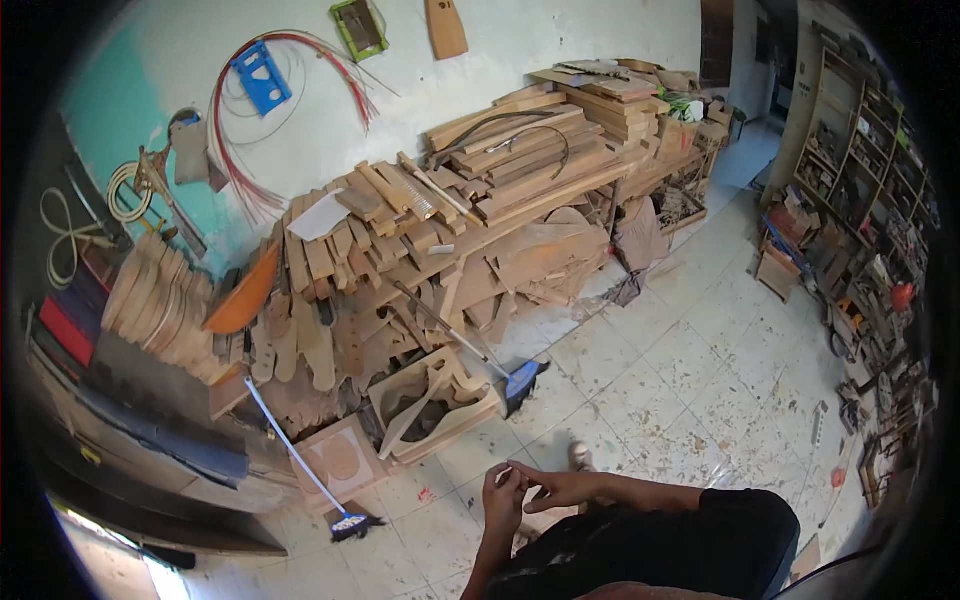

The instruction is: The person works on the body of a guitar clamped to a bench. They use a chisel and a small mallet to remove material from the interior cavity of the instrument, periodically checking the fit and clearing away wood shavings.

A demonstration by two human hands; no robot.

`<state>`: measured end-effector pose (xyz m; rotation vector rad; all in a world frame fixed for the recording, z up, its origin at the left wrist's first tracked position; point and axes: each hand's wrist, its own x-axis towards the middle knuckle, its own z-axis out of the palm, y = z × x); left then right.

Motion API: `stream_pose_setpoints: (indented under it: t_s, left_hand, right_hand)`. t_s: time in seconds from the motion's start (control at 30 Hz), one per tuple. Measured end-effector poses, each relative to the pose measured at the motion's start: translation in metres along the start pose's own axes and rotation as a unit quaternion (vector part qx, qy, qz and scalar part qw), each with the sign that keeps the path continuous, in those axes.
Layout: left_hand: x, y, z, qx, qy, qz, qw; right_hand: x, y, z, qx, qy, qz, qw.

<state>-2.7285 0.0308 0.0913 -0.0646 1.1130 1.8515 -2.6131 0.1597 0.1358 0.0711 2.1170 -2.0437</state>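
Note:
In front of my body, my left hand point(503, 496) and my right hand point(562, 489) meet at the fingertips, above the tiled floor. The left fingers curl inward and look pinched. My right fingers reach across to them, with the thumb set a little lower. Anything held between them is too small or hidden to make out. Closest to the hands stands an open-topped wooden form point(440, 405) with curved pieces in it. A broom point(522, 385) with a blue head and dark bristles leans beside that form. A second blue broom point(350, 525) slants down to the floor further left.
Stacked boards point(540, 150) and short wood pieces point(350, 215) cover a long bench along the wall. An orange curved piece point(245, 292) rests at its left end. Shelves point(860, 140) crowded with tools line the right side. Scraps and dust litter the floor tiles point(680, 385).

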Motion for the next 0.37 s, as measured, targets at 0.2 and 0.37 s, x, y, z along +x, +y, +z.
stream_pose_setpoints:
  t_s: [0.2, 0.37]
  left_hand:
    - [0.082, 0.010, 0.050, 0.095, 0.021, 0.002, 0.995]
    - [0.196, 0.022, 0.121, 0.123, 0.006, 0.026, 0.992]
  right_hand:
    - [0.007, 0.020, -0.093, 0.040, 0.010, 0.057, 0.998]
    - [-0.011, 0.062, -0.233, 0.086, 0.097, 0.066, 0.989]
